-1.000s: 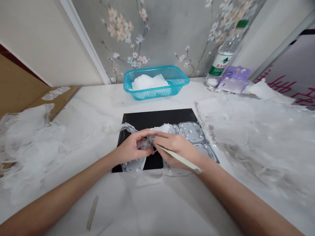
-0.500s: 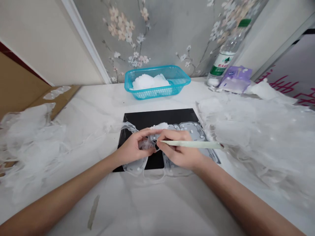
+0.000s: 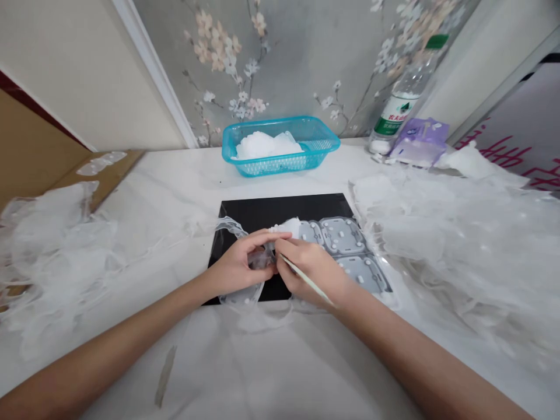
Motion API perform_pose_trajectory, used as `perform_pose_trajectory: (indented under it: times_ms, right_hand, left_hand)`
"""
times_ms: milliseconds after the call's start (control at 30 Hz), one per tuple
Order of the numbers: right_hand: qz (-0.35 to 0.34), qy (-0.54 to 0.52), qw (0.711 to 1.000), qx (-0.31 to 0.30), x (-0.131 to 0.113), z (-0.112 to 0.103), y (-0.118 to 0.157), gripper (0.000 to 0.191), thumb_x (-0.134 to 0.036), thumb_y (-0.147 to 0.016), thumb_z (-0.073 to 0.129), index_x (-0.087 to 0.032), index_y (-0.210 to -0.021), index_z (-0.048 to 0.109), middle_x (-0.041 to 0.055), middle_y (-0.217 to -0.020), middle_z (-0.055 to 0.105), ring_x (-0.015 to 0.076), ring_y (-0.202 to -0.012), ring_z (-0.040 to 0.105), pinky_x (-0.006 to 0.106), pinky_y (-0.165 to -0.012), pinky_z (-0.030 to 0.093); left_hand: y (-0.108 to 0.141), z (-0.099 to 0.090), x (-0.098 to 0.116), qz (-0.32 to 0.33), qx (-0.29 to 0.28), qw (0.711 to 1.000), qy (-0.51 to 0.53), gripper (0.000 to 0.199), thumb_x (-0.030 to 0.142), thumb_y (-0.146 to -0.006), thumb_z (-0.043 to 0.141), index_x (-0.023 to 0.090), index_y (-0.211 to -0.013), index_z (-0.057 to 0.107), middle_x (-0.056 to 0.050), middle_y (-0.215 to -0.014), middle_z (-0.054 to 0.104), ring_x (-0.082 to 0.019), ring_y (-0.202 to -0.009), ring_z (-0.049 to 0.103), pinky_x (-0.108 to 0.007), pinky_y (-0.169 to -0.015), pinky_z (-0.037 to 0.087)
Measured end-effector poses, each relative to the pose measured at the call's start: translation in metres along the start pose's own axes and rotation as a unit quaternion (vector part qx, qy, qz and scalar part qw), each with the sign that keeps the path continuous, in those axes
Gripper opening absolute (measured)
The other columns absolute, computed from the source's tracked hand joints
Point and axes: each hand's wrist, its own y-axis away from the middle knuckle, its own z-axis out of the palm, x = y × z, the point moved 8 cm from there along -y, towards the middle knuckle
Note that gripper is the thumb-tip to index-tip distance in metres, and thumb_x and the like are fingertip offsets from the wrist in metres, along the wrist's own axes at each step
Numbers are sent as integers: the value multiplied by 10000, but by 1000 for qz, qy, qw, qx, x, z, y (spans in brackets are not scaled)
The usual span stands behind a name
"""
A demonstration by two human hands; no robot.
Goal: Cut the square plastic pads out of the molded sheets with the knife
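Observation:
My left hand (image 3: 242, 261) is curled round part of a clear plastic sheet (image 3: 341, 236) with rounded, moulded panels, pinching it between thumb and fingers. Touching the left fingertips, my right hand (image 3: 308, 268) grips a thin pale green stick-like tool (image 3: 308, 281), whose handle slants down toward the wrist. The tool's tip is hidden by the fingers. Under both hands lies a black rectangular board (image 3: 280, 205), with the sheet spread over its right part and front edge. White material (image 3: 289, 226) sits just behind the fingers.
A blue basket (image 3: 280, 166) holding white pieces stands behind the board. Translucent plastic is heaped at the left (image 3: 61, 233) and right (image 3: 450, 233). A bottle (image 3: 396, 111) and a purple packet (image 3: 420, 142) stand back right. Cardboard (image 3: 116, 175) lies back left.
The tool in my right hand has swung from pointing rightward to slanting down toward the wrist. My right hand has turned and closed in, uncovering more panels. My left hand has barely moved.

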Motion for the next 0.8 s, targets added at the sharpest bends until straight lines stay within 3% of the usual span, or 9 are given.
perform_pose_trajectory:
  times_ms: [67,233,467,667,800]
  right_hand:
    - [-4,-16,1000,7,0,-3,0,129,-115,-772,401,-192,-669,411,-3,-605,468,105,-517,408,223,-495,286]
    - [-2,-139,984,107,-2,-30,3,160,-116,-769,449,-192,-630,434,-40,-540,458,75,-474,405,196,-491,316]
    - [14,-176,977,123,-5,-33,4,158,-116,-765,472,-186,-623,468,-47,-531,465,62,-458,385,190,-472,312]
    - [55,-174,977,111,2,-26,3,161,-121,-762,468,-188,-615,464,-49,-519,442,69,-465,382,189,-464,305]
    - [38,-150,982,109,0,-23,3,180,-133,-788,444,-189,-618,426,-43,-530,425,75,-482,377,193,-483,313]
  left_hand:
    - [0,-1,-2,0,6,1000,-4,533,97,-715,619,231,-1229,570,-73,-1250,570,-224,-1157,538,-286,-914,475]
    - [1,-5,-7,-20,17,1000,-10,543,146,-715,651,239,-1241,554,-70,-1317,538,-252,-1237,467,-324,-946,454]
    - [2,-3,-6,-14,17,999,-36,534,169,-737,640,234,-1258,538,-80,-1308,542,-246,-1188,510,-295,-864,486]
    - [2,-1,-6,16,17,999,-37,521,187,-762,629,254,-1267,524,-67,-1306,538,-232,-1214,493,-299,-930,464]
    - [1,-1,-3,20,21,999,-36,511,158,-748,629,234,-1247,547,-76,-1272,564,-238,-1182,519,-305,-918,473]
